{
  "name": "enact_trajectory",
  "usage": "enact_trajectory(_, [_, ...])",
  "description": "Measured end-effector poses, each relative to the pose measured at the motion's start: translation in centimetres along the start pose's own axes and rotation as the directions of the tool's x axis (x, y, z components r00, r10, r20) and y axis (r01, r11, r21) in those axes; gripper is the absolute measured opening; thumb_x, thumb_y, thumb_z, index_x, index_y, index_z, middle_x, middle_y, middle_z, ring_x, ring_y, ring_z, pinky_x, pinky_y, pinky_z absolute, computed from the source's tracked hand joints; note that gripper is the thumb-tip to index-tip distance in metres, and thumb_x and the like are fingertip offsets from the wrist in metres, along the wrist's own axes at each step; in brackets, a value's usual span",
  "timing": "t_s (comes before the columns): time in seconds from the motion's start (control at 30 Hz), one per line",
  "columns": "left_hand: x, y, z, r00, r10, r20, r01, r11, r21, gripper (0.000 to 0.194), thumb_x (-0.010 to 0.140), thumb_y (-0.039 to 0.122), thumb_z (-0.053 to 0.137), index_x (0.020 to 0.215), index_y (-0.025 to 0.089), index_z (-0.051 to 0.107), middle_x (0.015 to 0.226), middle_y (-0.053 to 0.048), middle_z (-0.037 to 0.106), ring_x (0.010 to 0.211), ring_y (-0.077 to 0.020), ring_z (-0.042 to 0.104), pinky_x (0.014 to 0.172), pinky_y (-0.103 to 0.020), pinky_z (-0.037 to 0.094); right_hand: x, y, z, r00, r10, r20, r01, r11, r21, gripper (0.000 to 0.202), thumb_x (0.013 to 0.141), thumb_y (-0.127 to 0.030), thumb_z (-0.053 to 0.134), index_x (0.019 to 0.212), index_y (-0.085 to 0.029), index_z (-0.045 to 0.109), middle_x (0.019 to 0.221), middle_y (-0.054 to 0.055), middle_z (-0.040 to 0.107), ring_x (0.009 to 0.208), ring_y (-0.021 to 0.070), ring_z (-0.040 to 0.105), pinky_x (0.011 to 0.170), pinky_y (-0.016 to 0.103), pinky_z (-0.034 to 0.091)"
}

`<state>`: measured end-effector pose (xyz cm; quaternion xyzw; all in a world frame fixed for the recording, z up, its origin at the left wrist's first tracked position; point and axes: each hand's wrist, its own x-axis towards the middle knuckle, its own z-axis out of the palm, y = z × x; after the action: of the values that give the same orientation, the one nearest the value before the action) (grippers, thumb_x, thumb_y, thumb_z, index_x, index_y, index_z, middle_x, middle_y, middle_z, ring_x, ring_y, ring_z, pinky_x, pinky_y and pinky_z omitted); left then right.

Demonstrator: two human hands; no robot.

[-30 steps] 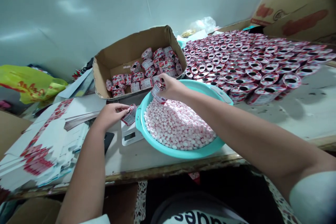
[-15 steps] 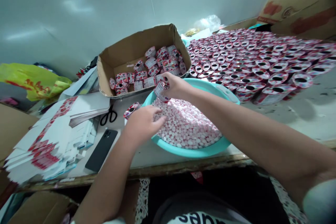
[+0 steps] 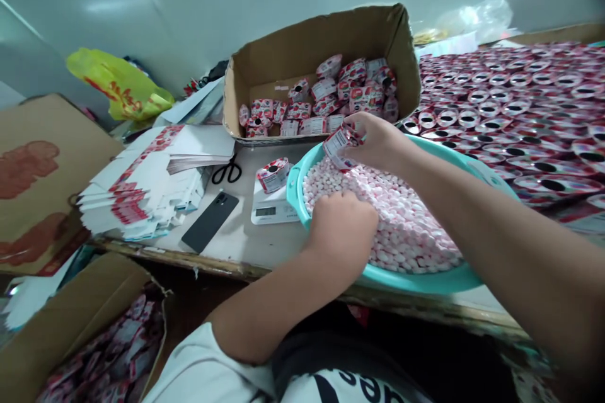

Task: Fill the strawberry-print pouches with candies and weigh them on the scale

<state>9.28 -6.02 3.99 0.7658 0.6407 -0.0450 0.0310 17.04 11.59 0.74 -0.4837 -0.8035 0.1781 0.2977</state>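
A turquoise basin (image 3: pixel 420 283) holds a heap of small pink and white candies (image 3: pixel 411 233). Over its back left part, my right hand (image 3: pixel 373 141) grips a red and white printed container (image 3: pixel 341 146), tilted above the candies. My left hand (image 3: pixel 344 227) is lowered to the candies at the basin's left side, its fingers curled down; what they hold, if anything, is hidden. Left of the basin, a similar container (image 3: pixel 274 176) stands on a white scale (image 3: pixel 269 209) with a small display.
Behind the basin, a cardboard box (image 3: pixel 302 38) holds several printed containers. Many open-topped ones (image 3: pixel 510 94) crowd the right. A black phone (image 3: pixel 210 221), scissors (image 3: pixel 227 171) and flat white cartons (image 3: pixel 151 170) lie left. An open box (image 3: pixel 94 302) stands below, lower left.
The view has turned left, so the basin appears farther right and the scale shows. My left hand has gone from spread fingers to curled ones in the candies. My right hand still grips the container.
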Motion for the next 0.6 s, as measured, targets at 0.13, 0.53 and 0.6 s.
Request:
enact_trajectory(0.13, [0.2,-0.6,0.9,0.998,0.016,-0.056,-0.019,0.998,-0.052,0.025,0.090,0.010,0.046,0.094,0.010,0.070,0.093,-0.019,0.067,0.095,-0.0282,0.066,0.081,-0.041,0.054,-0.2,-0.3,-0.1,1.000,-0.011,0.004,0.011,1.000,-0.008,0.069,0.062,-0.035,0.078,0.128,-0.021,0.060,0.098,0.006,0.064,0.081,0.0212,0.058,0.071,0.033,0.046])
enact_trajectory(0.53, [0.0,-4.8,2.5,0.959,0.013,-0.283,-0.096,0.955,-0.282,0.018,0.088,0.014,0.051,0.093,0.016,0.068,0.096,-0.009,0.071,0.095,-0.0240,0.065,0.088,-0.039,0.050,-0.4,-0.8,-0.7,0.998,0.057,0.025,-0.057,0.998,-0.017,0.072,0.064,-0.035,0.079,0.131,-0.019,0.059,0.105,0.007,0.065,0.078,0.0198,0.058,0.070,0.032,0.047])
enact_trajectory(0.6, [-0.4,-6.5,2.0,0.947,-0.047,-0.319,-0.088,0.914,-0.395,0.017,0.090,0.018,0.054,0.096,0.018,0.070,0.100,-0.006,0.073,0.095,-0.0208,0.065,0.087,-0.034,0.050,-0.4,-0.7,-0.7,0.999,0.033,0.018,-0.033,0.999,-0.007,0.072,0.064,-0.034,0.078,0.131,-0.019,0.059,0.107,0.007,0.066,0.080,0.0199,0.059,0.072,0.032,0.048])
